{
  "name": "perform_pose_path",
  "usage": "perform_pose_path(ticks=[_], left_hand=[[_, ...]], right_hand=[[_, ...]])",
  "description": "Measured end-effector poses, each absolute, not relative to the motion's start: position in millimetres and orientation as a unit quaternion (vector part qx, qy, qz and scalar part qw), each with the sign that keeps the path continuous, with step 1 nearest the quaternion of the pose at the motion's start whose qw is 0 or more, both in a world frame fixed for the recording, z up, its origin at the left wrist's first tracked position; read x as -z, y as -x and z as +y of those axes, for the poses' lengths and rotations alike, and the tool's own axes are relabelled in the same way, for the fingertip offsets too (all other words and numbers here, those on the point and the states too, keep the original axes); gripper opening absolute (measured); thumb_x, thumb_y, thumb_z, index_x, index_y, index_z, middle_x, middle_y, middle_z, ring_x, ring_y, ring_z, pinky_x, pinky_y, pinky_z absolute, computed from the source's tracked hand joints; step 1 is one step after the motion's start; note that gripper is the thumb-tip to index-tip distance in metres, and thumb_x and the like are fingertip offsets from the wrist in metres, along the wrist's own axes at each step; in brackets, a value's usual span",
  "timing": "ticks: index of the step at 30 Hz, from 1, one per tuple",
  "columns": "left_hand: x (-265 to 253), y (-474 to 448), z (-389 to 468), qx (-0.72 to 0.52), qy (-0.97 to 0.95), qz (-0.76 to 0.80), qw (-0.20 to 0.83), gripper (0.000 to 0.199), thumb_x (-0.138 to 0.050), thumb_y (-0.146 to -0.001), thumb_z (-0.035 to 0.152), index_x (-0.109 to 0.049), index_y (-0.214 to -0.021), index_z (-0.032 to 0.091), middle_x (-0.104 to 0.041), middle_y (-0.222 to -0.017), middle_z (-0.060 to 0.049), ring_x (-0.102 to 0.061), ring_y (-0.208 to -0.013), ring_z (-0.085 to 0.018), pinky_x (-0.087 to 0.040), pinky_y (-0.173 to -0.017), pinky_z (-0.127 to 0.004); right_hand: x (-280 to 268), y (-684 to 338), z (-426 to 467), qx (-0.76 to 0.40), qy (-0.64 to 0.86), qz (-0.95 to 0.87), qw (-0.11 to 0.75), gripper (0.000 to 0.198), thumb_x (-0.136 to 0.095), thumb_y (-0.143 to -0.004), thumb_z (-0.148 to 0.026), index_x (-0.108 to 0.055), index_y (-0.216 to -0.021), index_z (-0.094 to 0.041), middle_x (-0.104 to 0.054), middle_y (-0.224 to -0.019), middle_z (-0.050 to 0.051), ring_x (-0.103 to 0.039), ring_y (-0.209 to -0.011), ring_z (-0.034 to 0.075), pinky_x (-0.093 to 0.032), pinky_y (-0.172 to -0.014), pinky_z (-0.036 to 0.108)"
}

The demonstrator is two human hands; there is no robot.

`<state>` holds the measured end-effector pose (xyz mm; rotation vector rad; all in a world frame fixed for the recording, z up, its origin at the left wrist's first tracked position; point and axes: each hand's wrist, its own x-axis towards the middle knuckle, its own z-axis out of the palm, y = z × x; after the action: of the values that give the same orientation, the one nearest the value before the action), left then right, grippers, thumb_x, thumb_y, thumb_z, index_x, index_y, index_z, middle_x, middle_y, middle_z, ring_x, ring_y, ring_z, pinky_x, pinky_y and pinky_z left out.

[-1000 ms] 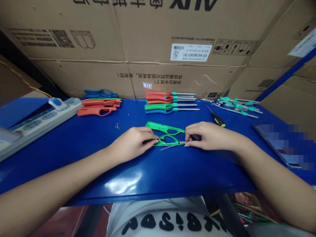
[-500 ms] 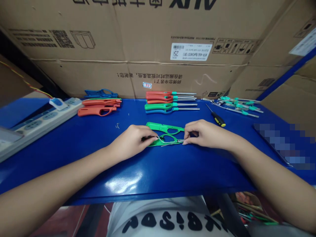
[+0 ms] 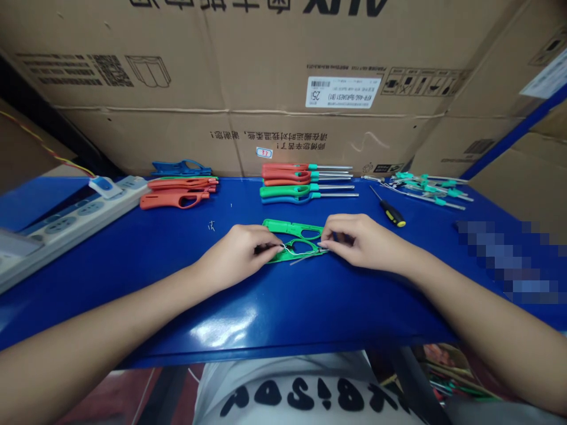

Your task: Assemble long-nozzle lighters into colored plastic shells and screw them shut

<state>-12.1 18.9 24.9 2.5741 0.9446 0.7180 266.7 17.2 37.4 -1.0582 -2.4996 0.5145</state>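
Observation:
A green lighter casing half lies on the blue table, hollow side up, with its finger loop in the middle. My left hand is closed on its handle end in a pinch, fingertips over black parts and a thin white wire. At the casing's narrow end, my right hand pinches thumb and fingertips together; what they hold is too small to make out. Just behind lies the other green casing half, partly covered by my right fingers. A thin grey strip sticks out along the near edge.
Lighters with metal tubes lie at the back. Orange casings and blue casings are at left, beside a power strip. Small screws lie nearby. A screwdriver and tubes with turquoise collars are at right.
My right hand has shifted slightly left and its fingertips have moved from the metal tip onto the narrow end of the near casing half. My left hand stays in place.

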Motion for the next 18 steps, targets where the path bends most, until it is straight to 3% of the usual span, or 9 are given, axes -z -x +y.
perform_pose_path(ticks=[4, 6, 10, 14, 18], left_hand=[[-26, 12, 18, -0.253, -0.896, 0.33, 0.155, 0.011, -0.067, -0.092, 0.018, -0.078, -0.094, 0.014, -0.074, -0.081, -0.004, -0.066, -0.068, -0.014, -0.048, -0.061, -0.022], [-26, 12, 18, -0.254, -0.896, 0.33, 0.155, 0.011, -0.067, -0.092, 0.018, -0.078, -0.094, 0.014, -0.074, -0.082, -0.004, -0.067, -0.068, -0.014, -0.048, -0.061, -0.022], [-25, 12, 18, -0.252, -0.895, 0.335, 0.154, 0.011, -0.068, -0.092, 0.017, -0.078, -0.094, 0.014, -0.075, -0.082, -0.004, -0.067, -0.069, -0.014, -0.048, -0.062, -0.022], [-24, 11, 18, -0.256, -0.893, 0.337, 0.156, 0.01, -0.069, -0.091, 0.016, -0.079, -0.093, 0.014, -0.076, -0.083, -0.005, -0.066, -0.068, -0.014, -0.047, -0.061, -0.022], [-24, 10, 17, -0.257, -0.889, 0.342, 0.16, 0.012, -0.069, -0.091, 0.014, -0.08, -0.094, 0.015, -0.075, -0.081, -0.004, -0.066, -0.068, -0.014, -0.047, -0.061, -0.022]], right_hand=[[-37, -264, 15, -0.163, 0.372, -0.895, 0.184, 0.013, -0.058, -0.092, -0.023, -0.062, -0.081, -0.017, -0.06, -0.082, 0.003, -0.05, -0.067, 0.012, -0.038, -0.063, 0.025], [-36, -264, 15, -0.161, 0.37, -0.897, 0.181, 0.008, -0.057, -0.092, -0.021, -0.064, -0.093, -0.018, -0.062, -0.087, 0.003, -0.051, -0.069, 0.012, -0.039, -0.064, 0.024], [-34, -264, 14, -0.186, 0.341, -0.903, 0.184, 0.018, -0.058, -0.094, -0.024, -0.064, -0.11, -0.019, -0.064, -0.094, 0.003, -0.053, -0.069, 0.011, -0.041, -0.065, 0.024], [-30, -262, 15, -0.19, 0.309, -0.917, 0.163, 0.015, -0.062, -0.095, -0.031, -0.065, -0.104, -0.019, -0.064, -0.102, 0.005, -0.056, -0.076, 0.013, -0.043, -0.067, 0.025], [-26, -259, 19, -0.193, 0.309, -0.918, 0.158, 0.011, -0.06, -0.096, -0.028, -0.066, -0.096, -0.018, -0.062, -0.096, 0.005, -0.055, -0.073, 0.012, -0.042, -0.066, 0.025]])
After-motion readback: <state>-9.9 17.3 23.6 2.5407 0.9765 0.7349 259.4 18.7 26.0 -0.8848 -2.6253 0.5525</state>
